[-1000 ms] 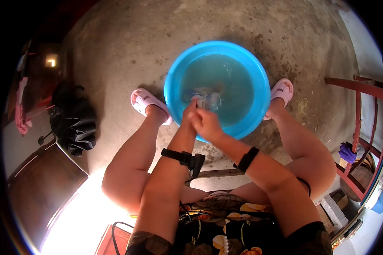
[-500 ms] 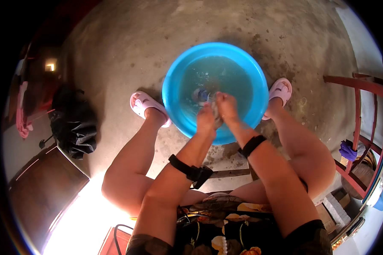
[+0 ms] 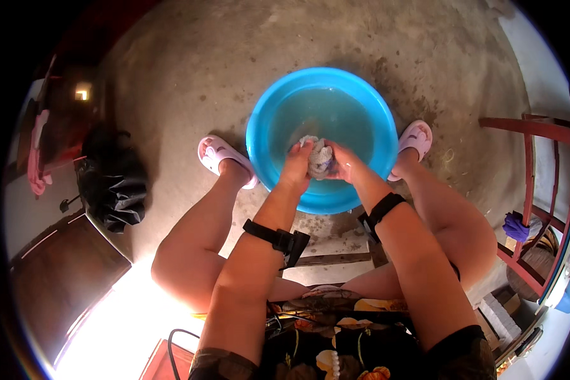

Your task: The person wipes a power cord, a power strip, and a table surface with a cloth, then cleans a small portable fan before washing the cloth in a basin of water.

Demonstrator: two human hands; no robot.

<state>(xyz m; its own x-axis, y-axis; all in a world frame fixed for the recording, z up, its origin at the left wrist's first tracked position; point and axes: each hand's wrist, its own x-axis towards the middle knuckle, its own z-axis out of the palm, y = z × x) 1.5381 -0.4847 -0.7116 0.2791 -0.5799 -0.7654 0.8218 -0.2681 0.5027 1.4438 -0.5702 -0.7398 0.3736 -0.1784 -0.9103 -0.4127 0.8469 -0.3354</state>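
Observation:
A round blue basin (image 3: 258,149) of cloudy water stands on the floor between my feet. Over its near half, a wet, bunched-up whitish cloth (image 3: 320,156) is held between my two hands. My left hand (image 3: 297,167) grips the cloth from the left, thumb along its upper side. From the right, my right hand (image 3: 345,163) closes on the same cloth, with a small bluish patch showing near its fingers. The cloth's underside is hidden. Both forearms wear black straps.
My feet in pink slippers (image 3: 224,155) flank the basin on a concrete floor (image 3: 190,69) with damp spots. A black bag-like heap (image 3: 111,183) lies to the left. On the right stands a red-brown frame (image 3: 529,183) with a purple cloth (image 3: 516,227) on it.
My hands have moved apart, from pressed together on the cloth to either side of it. The cloth now shows as a rounded bundle, and the bluish-white lump in the water is no longer visible.

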